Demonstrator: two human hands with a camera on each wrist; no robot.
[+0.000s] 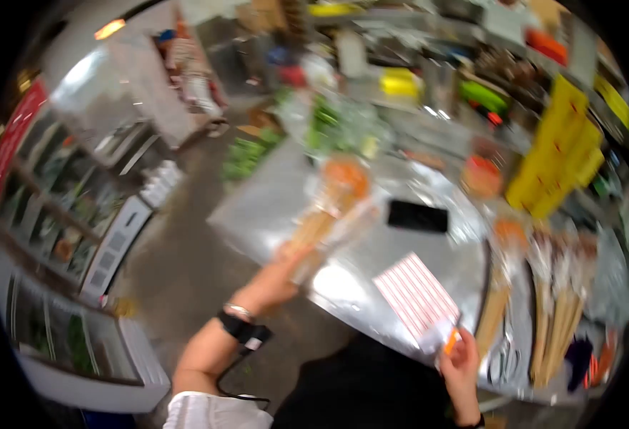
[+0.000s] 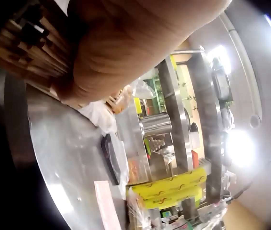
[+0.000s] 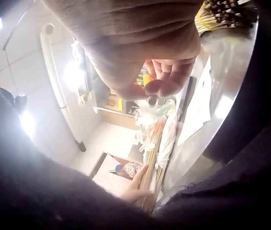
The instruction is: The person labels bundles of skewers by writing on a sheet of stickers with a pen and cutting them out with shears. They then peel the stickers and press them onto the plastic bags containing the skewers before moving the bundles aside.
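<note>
My left hand grips a bundle of wooden skewers by the sticks, over the left part of the metal table. Clear plastic wraps their far end, around orange food. Several stick ends show beside the palm in the left wrist view. My right hand, at the table's front edge, pinches a small orange pen-like thing between thumb and fingers; its exact kind I cannot tell. Just beyond it lies a sheet of red-striped paper.
A black phone lies mid-table. More bagged skewers and scissors lie on the right. Leafy greens are at the back, near a yellow printed package. Glass-doored fridges stand across the floor to the left.
</note>
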